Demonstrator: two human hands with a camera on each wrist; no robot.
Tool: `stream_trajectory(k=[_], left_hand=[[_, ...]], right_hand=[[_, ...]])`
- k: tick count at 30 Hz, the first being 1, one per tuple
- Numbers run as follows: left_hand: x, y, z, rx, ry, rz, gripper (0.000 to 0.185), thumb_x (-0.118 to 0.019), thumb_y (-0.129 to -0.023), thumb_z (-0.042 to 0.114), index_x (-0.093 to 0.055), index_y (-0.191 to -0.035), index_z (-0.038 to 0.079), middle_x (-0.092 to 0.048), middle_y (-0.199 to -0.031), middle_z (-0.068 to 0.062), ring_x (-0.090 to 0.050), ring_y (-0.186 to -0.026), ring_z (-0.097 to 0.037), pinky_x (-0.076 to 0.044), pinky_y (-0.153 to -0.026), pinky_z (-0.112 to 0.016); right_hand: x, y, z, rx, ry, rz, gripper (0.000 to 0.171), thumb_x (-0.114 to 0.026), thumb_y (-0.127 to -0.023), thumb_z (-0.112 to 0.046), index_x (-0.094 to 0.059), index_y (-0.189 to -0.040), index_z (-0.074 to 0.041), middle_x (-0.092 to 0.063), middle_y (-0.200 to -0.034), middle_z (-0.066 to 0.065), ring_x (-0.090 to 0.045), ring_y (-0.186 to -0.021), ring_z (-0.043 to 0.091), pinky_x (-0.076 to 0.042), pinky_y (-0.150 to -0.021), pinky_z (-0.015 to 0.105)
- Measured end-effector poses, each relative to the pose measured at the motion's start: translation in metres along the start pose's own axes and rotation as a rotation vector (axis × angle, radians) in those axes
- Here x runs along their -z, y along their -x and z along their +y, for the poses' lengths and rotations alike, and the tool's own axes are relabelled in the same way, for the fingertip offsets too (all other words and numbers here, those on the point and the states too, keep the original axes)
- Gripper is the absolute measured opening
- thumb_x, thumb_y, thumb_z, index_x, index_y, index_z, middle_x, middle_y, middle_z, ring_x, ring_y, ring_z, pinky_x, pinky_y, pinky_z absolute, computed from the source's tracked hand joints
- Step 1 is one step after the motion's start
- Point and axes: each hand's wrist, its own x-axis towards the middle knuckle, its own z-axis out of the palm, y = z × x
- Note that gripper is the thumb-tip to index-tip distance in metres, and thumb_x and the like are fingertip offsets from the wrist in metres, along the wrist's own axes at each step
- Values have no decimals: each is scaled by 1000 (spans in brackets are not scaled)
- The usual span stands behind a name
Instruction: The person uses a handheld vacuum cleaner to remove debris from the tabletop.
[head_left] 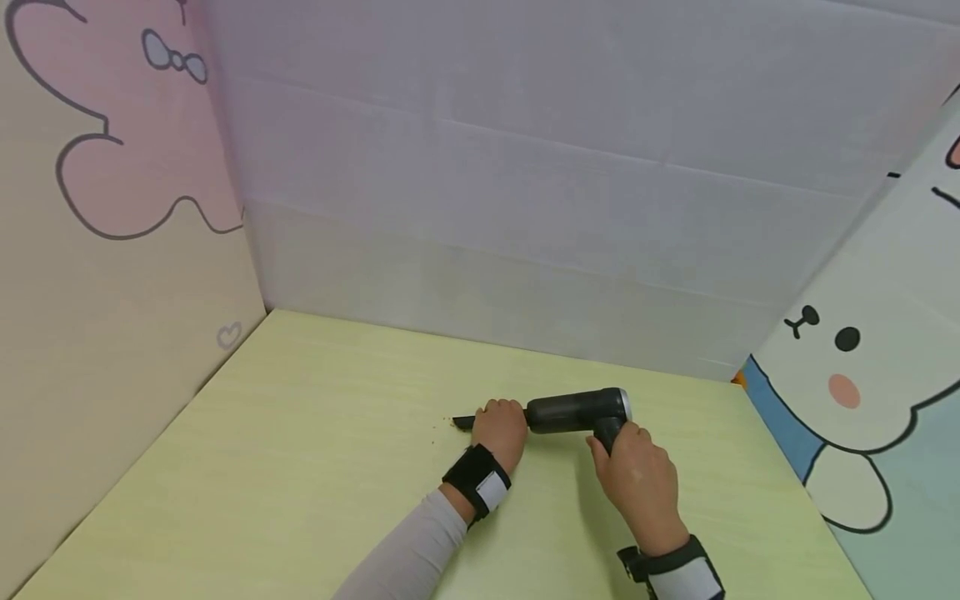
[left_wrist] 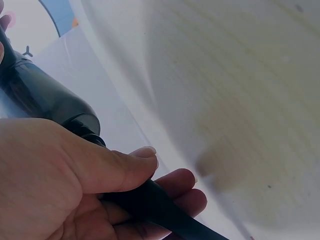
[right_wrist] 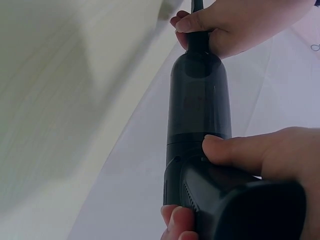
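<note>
**Two hands, one handheld vacuum, yellow-green tabletop**

Item 1: handheld vacuum (head_left: 576, 412), dark grey body w/ silver end cap, lying roughly level just above the table (head_left: 315, 450), right of centre. Thin black nozzle (head_left: 463, 422) points left, tip low near the surface.

Item 2: left hand (head_left: 501, 429), fingers and thumb curled round the nozzle where it meets the body; wrist view shows thumb (left_wrist: 131, 165) pressed over the black tube. Black/white wrist strap, grey sleeve.

Item 3: right hand (head_left: 639, 479), wrapped round the pistol-style handle (head_left: 609, 433) under the rear of the body; wrist view shows thumb (right_wrist: 235, 150) lying on the body above the handle. Strap on wrist also.

Hands apart, one at each end of the vacuum.

Item 4: small brown crumbs (head_left: 441, 427), approx. at nozzle tip, on table.

Surrounds: pale wall panel at rear, cartoon-print panels left & right (rabbit face (head_left: 840, 350) on right).
</note>
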Motion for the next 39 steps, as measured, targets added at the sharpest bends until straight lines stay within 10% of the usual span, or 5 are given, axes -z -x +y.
stream_trajectory(k=[39], left_hand=[[-3,-9,-3,-37,40,6,21,-76,-91,30,-70,-89,10,-71,-85,-4,-68,-84,-19,-57,-78,-32]], right_hand=[[-2,-8,2,-62,-22,-94,47,-76,-91,-32,-54,-84,9,-50,-66,13,-49,-47,23,-40,-39,35]])
